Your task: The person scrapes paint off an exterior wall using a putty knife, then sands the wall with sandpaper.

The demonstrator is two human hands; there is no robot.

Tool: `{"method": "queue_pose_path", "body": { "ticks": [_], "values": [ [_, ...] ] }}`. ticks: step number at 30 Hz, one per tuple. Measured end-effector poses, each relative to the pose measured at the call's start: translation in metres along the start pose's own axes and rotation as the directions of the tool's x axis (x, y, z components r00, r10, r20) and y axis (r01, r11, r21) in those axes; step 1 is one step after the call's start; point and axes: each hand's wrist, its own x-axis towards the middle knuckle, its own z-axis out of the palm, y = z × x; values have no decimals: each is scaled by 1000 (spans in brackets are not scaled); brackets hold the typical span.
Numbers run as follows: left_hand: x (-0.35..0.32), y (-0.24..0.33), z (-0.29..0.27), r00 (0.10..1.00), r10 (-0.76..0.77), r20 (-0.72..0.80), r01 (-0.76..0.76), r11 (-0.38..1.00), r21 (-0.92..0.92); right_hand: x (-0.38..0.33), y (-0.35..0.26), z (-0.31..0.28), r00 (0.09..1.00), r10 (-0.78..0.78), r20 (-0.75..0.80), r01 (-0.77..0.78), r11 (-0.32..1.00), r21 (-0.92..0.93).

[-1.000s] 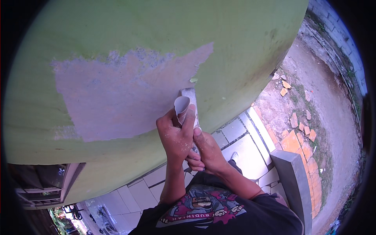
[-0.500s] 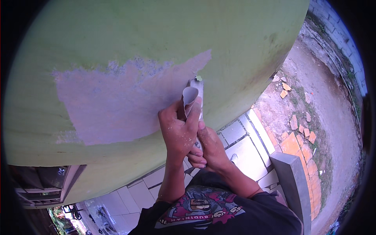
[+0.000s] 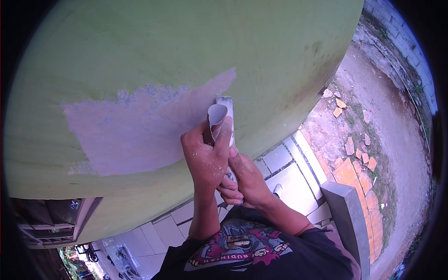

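A green wall [image 3: 154, 42] fills the far side, with a pale, bared patch [image 3: 135, 135] where the paint is off. My right hand [image 3: 249, 179] wraps round the lower handle of a scraper [image 3: 227, 105], whose blade points away from me beside the patch's right part. My left hand [image 3: 205, 156] is closed higher up, against the scraper. Between its thumb and fingers it holds a rolled sheet [image 3: 217, 114], pale inside and brownish outside. Pale dust specks the left hand. The hands hide most of the scraper's handle.
A window [image 3: 51, 219] sits in the wall at lower left. Pale floor tiles [image 3: 291, 186] lie below, beside a grey post [image 3: 343, 205]. Orange paving [image 3: 357, 179] and broken pieces border a dirt path [image 3: 373, 93] on the right.
Both hands and the scraper have shifted left and slightly toward me in the picture, and the patch appears lower too. The green paint flake at the blade's tip no longer shows.
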Motion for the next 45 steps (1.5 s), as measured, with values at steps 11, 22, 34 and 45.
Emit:
{"method": "queue_pose_path", "body": {
  "ticks": [11, 22, 34, 45],
  "values": [
    [7, 10, 2, 1000, 9, -13, -9, 999, -37, 4, -13, 11, 997, -69, -45, 63, 990, -123],
    [-3, -4, 2, 1000, 3, -30, -2, 1000, 5, 1, 5, 3, 998, -9, -70, 6, 999, -42],
    [3, 0, 9, 993, 74, -89, -74, 997, 7, 5, -2, -2, 1000, -8, 7, 8, 999, -53],
    [19, 24, 18, 1000, -23, 1, 23, 999, -30, 5, -38, 1, 995, -95, 32, 96, 994, -53]
  ]
}}
